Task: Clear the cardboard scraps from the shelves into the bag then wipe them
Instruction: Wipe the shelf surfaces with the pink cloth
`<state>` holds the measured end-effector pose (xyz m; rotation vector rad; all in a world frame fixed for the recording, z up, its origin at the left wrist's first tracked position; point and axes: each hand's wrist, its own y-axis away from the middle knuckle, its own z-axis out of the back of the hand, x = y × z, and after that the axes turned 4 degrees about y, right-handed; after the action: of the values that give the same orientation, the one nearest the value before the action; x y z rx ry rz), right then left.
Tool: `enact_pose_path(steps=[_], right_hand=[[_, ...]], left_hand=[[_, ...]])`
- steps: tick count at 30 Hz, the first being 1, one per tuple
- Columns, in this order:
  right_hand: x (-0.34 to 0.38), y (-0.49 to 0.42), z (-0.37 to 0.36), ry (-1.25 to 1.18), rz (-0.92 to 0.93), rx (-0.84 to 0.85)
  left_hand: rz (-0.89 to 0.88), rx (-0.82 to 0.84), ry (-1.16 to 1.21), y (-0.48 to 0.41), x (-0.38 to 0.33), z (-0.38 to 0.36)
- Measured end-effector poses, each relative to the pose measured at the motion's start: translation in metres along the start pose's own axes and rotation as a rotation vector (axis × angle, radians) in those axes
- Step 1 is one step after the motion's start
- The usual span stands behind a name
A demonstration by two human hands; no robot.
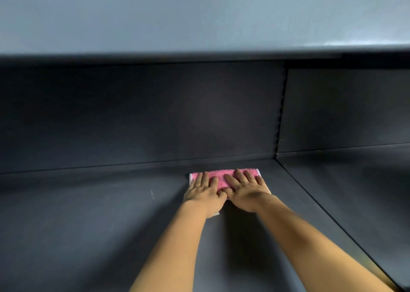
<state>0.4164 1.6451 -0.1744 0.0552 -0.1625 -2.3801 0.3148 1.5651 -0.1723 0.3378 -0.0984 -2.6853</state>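
While both bare forearms are stretched forward into the unit, a pink cloth [224,177] with a pale edge is pressed flat against the dark grey shelf [88,225], far back and just in front of the seam where the shelf meets the back panel [133,114]. The left hand [203,192] is laid palm down on the left part of the cloth, its fingers straight and slightly spread, nothing being gripped. The right hand [245,190] is laid in the same way on the right part, fingers extended flat, and the two thumbs are seen touching or nearly touching at the middle. A small pale corner of the cloth is visible below the left wrist. A slotted upright [280,114] is seen to the right of the hands, dividing the back panel, and an upper shelf [199,25] is seen overhead. A faint pale mark [152,194] is visible on the shelf to the left of the cloth.
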Motion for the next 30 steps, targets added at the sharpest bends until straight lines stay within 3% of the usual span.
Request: enact_pose_path(steps=[7,19,30], right_hand=[[0.026,0.033,0.0,0.012,0.016,0.04],[0.118,0.15,-0.026,0.032,0.181,0.012],[0.134,0.149,-0.018,0.043,0.197,0.01]], left_hand=[[-0.031,0.047,-0.007,0.04,0.018,0.005],[-0.009,-0.002,-0.119,0.195,0.081,-0.007],[0.026,0.064,-0.056,0.197,0.085,0.007]])
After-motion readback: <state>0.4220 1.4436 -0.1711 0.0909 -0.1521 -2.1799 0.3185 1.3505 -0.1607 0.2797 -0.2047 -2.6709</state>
